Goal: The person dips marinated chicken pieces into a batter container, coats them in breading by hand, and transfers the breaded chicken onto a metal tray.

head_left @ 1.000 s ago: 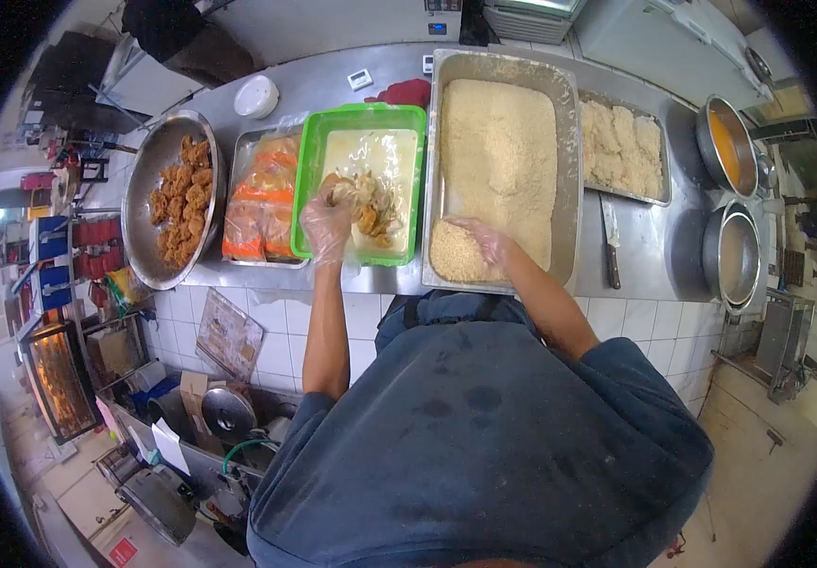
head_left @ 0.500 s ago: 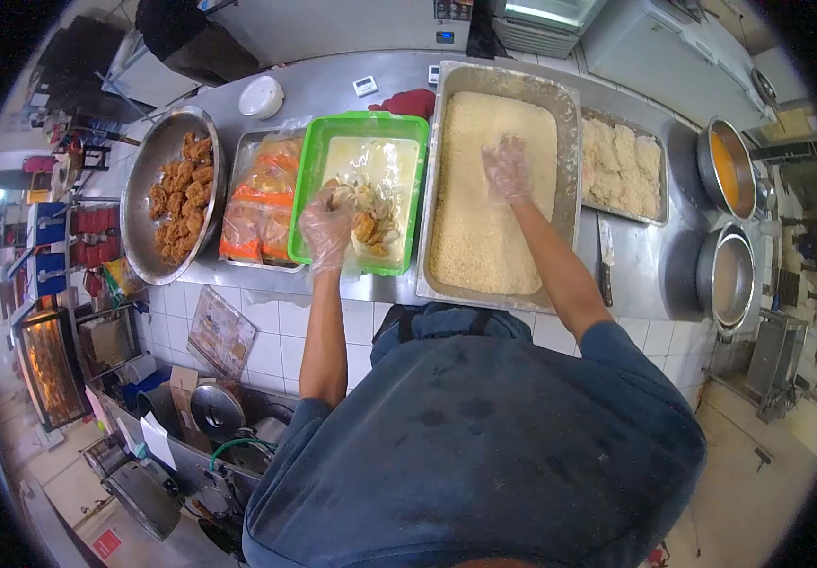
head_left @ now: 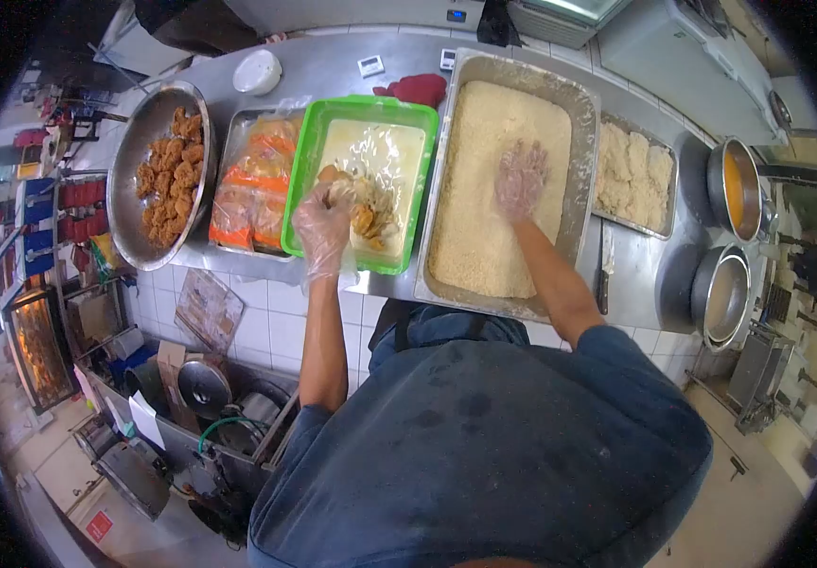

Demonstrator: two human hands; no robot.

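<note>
The right hand (head_left: 523, 180) lies spread on the crumbs (head_left: 484, 241) in the big pan (head_left: 581, 142), gripping nothing I can see. Soft, flat pushes seem best. The left hand (head_left: 321, 229) curls by the wet food (head_left: 368, 221) in the green tub (head_left: 370, 105); I can't tell if it holds any.

A dark blue-grey, short-sleeved top (head_left: 484, 464) fills the lower centre of the frame, marked with darker blotches (head_left: 474, 405). Above it shows blue cloth (head_left: 441, 328) with dark straps (head_left: 476, 328). Clear plastic gloves cover the left hand (head_left: 324, 222) and right hand (head_left: 521, 182).
</note>
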